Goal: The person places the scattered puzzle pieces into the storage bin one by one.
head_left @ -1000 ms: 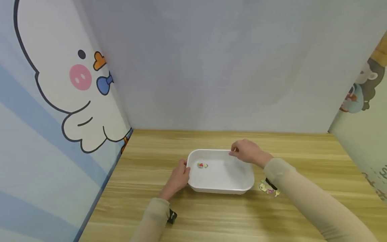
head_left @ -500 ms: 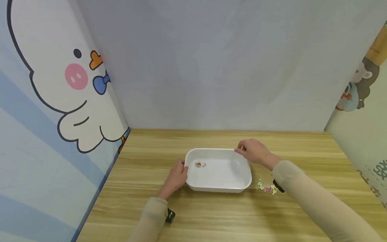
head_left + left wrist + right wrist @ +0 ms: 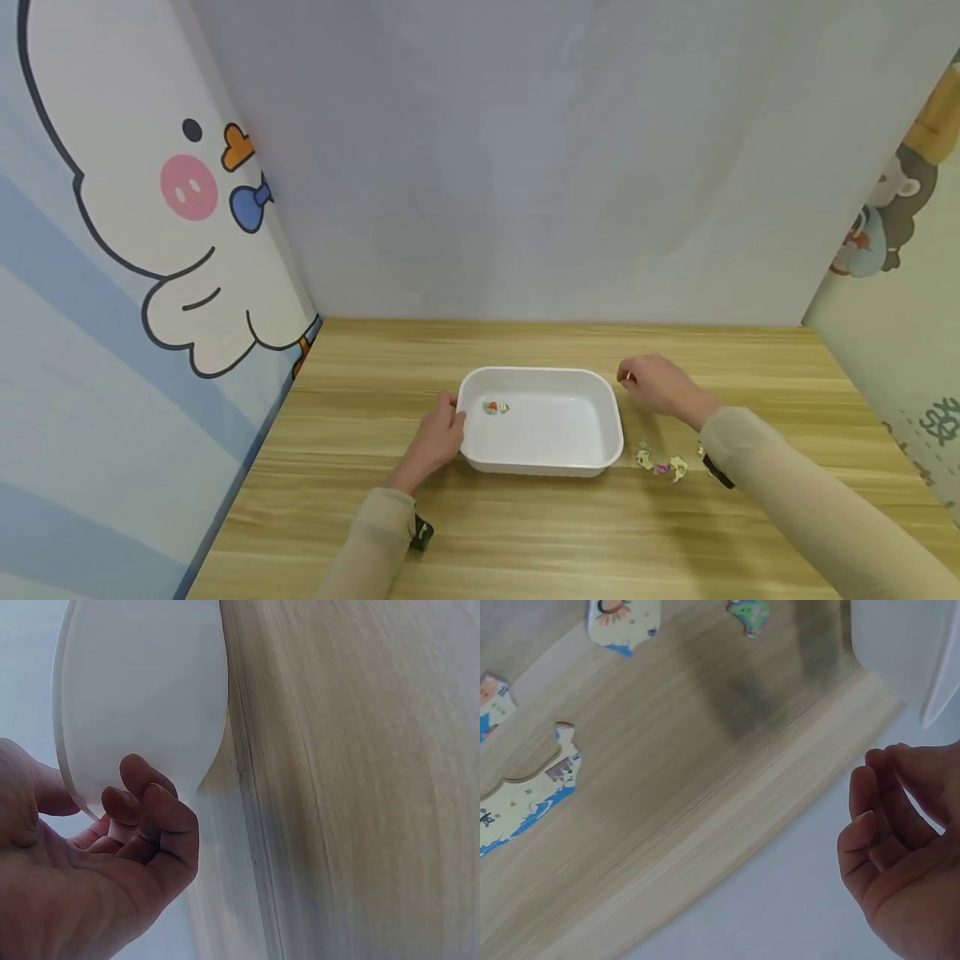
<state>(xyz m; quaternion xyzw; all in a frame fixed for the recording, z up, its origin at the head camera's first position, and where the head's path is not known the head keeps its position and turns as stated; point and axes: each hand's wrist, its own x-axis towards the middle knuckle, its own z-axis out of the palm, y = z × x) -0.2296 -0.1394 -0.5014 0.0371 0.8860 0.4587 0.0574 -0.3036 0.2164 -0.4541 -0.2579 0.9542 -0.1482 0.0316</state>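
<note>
A white tub (image 3: 555, 433) is sitting on the worktop (image 3: 510, 533), two small coloured pieces (image 3: 491, 407) lying inside near its left end. The left hand (image 3: 437, 433) is holding that end, thumb over its edge, fingers curling against the outside. The right hand (image 3: 662, 384) is hovering just off the opposite end, fingertips gathered to the thumb, nothing showing in that grip. Flat printed pieces (image 3: 678, 467) are lying beside the tub, near the right wrist.
</note>
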